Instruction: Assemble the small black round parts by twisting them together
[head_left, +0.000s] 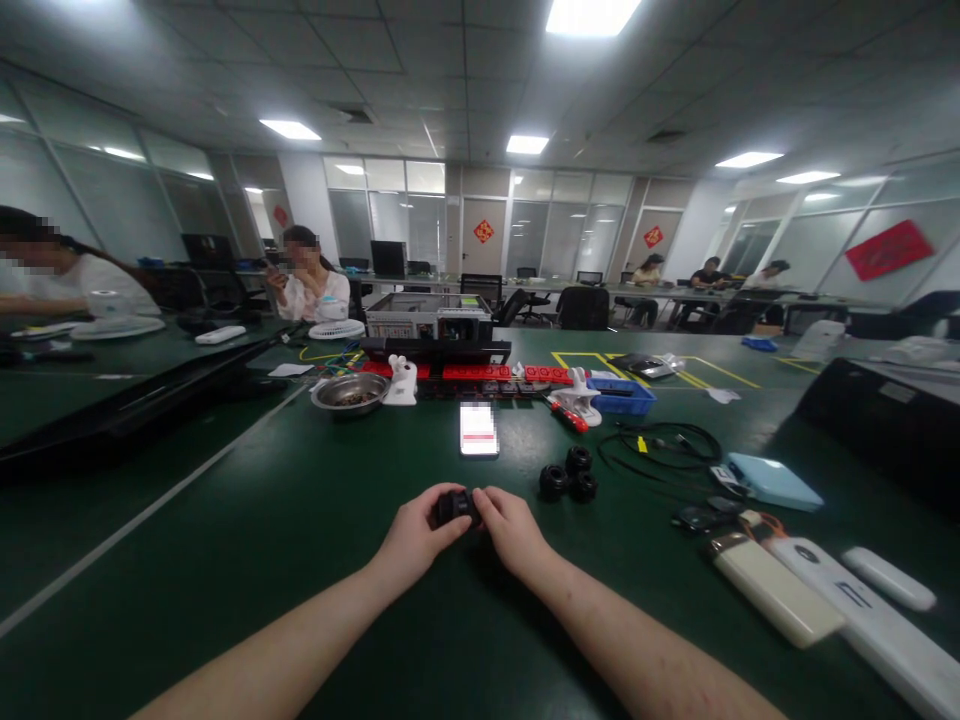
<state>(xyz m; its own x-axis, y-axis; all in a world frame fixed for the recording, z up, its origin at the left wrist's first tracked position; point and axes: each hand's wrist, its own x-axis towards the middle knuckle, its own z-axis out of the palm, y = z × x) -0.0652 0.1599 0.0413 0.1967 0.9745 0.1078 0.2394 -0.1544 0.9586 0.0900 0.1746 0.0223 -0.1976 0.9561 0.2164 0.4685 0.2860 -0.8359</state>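
My left hand [417, 537] and my right hand [512, 527] meet over the green table [300, 560], both closed round one small black round part [456, 506] held between the fingertips. Three similar black round parts [569, 476] lie in a cluster just to the right of my right hand. A phone [478, 430] with a lit screen lies flat a little beyond my hands.
A metal bowl [350, 391] and red strips [491, 373] sit further back, with a blue tray [621, 397] and black cables [660, 445] at right. White and cream devices [780, 590] lie at the near right. A computer case [427, 318] stands behind. People sit at far tables.
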